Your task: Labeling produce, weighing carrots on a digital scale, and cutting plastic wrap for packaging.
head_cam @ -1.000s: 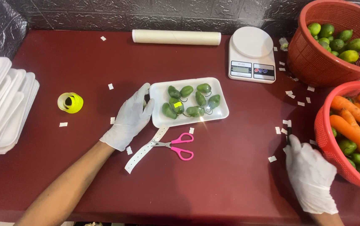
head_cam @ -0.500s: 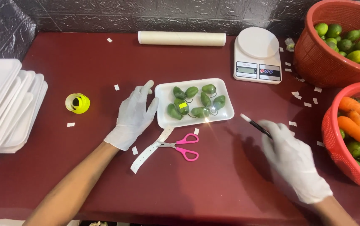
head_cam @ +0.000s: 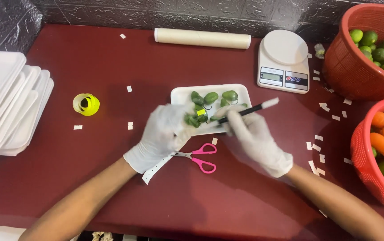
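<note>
Nearest the camera, the pink-handled scissors lie on the dark red table, their blades partly hidden under the left hand, beside a white paper strip poking out at 7 o'clock from that hand. The gloved left hand is motion-blurred; its fingers curl loosely at the near edge of the white foam tray, touching it, though how firmly they grip cannot be told. The right hand closes its fingers around a black pen with a white end pointing to 2 o'clock; its tip, over the tray's near edge, is hidden by the fingers. The tray of small green fruits sits at table centre, its near half covered by both hands.

Half a second ago the right hand was well off to 3 o'clock of the tray; it has come in over it.

Farther out: yellow tape roll at 9 o'clock, stacked white trays cut off left, scale at 1 o'clock, film roll at 12, red baskets cropped right.
</note>
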